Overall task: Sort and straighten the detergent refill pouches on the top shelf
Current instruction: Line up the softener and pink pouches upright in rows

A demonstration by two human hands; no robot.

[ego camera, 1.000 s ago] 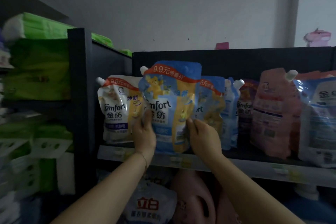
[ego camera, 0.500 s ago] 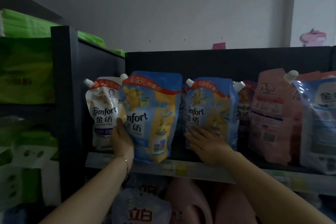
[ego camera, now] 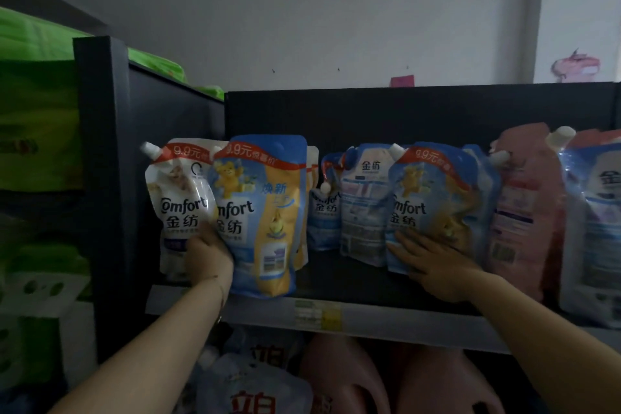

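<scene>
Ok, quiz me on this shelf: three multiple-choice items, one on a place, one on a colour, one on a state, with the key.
1. Where does the white pouch stand?
A. Left of the left blue-and-yellow pouch, which the left hand grips
B. Between the two hands
C. On the lower shelf

2. What colour is the pouch just right of the right blue-and-yellow pouch?
A. Green
B. Pink
C. Black

3. How does the right hand lie?
A. Curled in a fist, holding nothing
B. Pinching a spout
C. Fingers straight on the right blue-and-yellow pouch

Key:
1 A, it stands at the shelf's left end.
2 B, the pink pouch stands beside it.
3 C, the straight fingers lie flat on its lower front.
</scene>
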